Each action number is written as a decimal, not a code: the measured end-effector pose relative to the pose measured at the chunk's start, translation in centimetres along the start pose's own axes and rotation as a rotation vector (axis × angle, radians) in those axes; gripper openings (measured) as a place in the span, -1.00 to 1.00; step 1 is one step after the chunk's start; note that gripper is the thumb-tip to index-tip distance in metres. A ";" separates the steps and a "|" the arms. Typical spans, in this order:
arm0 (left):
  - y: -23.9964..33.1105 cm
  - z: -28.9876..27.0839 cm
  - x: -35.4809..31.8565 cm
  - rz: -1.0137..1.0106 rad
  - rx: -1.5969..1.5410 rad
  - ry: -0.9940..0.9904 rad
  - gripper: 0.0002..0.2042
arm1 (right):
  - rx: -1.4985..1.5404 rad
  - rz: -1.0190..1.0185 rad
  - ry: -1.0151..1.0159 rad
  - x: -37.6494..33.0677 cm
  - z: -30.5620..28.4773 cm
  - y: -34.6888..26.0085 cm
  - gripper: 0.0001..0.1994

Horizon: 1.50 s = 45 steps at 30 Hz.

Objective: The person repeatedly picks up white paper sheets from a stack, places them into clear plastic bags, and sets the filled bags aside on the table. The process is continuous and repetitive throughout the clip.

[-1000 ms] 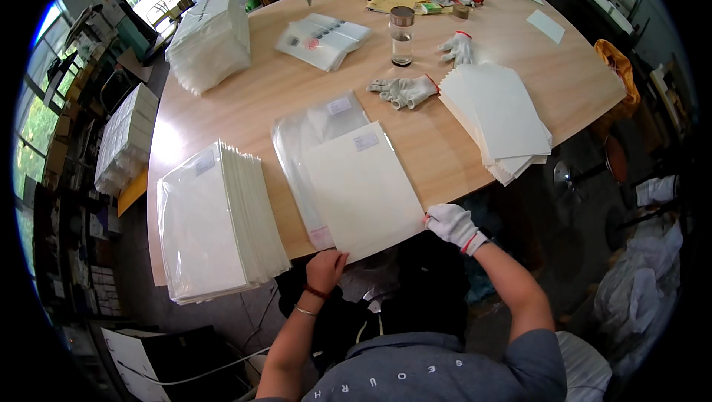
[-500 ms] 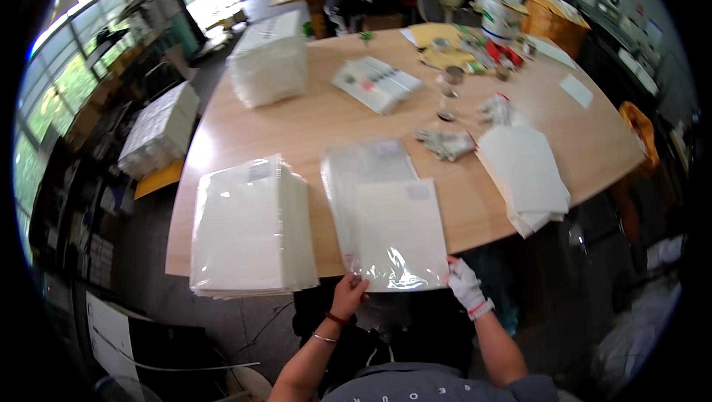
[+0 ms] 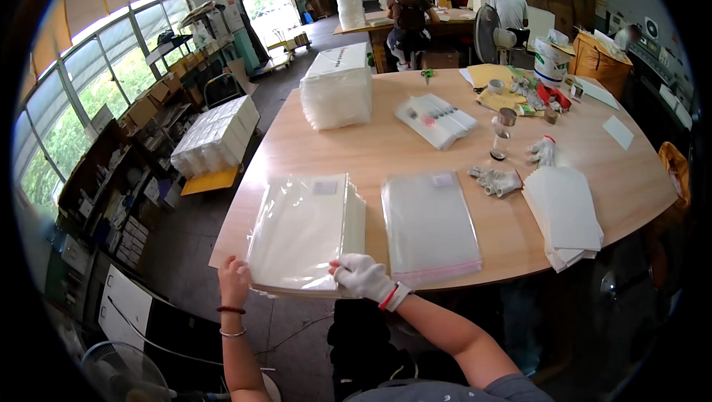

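At the front left of the table stands a tall stack of white sheets in clear sleeves [image 3: 354, 216]. Its top one, a sleeved white sheet [image 3: 293, 231], lies on the pile with a pale label at its upper right. My bare left hand [image 3: 234, 279] pinches its near left corner. On the near right corner my right hand [image 3: 362, 276], in a white knit glove with some fingertips bare, is closed too. Right of the stack lies a pile of empty clear plastic sleeves [image 3: 430, 224] with a pinkish strip along the near edge.
Bare white sheets [image 3: 564, 209] lie fanned at the right, near work gloves [image 3: 495, 181] and a clear jar [image 3: 500, 141]. Wrapped bundles [image 3: 337, 90] and flat plastic packs [image 3: 436, 120] stand farther back. A white bucket [image 3: 552, 61] is at the far right. Two people sit beyond the table.
Both hands have moved left with the sleeved sheet, from above the empty sleeves to the top of the stack. The empty sleeves are now uncovered. My view has shifted too.
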<state>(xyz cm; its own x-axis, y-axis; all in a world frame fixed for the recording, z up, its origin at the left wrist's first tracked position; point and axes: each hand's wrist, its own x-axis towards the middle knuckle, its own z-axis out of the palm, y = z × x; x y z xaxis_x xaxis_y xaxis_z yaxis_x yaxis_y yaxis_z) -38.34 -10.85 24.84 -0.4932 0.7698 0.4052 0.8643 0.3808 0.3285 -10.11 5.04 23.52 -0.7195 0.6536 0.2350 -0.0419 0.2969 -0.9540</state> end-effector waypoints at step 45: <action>28.2 24.9 -2.5 0.552 0.102 -0.555 -0.74 | 0.157 0.237 1.524 -27.3 -41.0 6.7 -0.89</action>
<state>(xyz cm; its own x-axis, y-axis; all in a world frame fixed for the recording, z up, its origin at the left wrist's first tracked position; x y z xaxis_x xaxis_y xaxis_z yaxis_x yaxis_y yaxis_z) -10.26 10.69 11.82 0.1083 0.9941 -0.0071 0.9879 -0.1068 0.1128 37.65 17.69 18.35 0.6381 0.7683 -0.0512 -0.1730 0.0783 -0.9818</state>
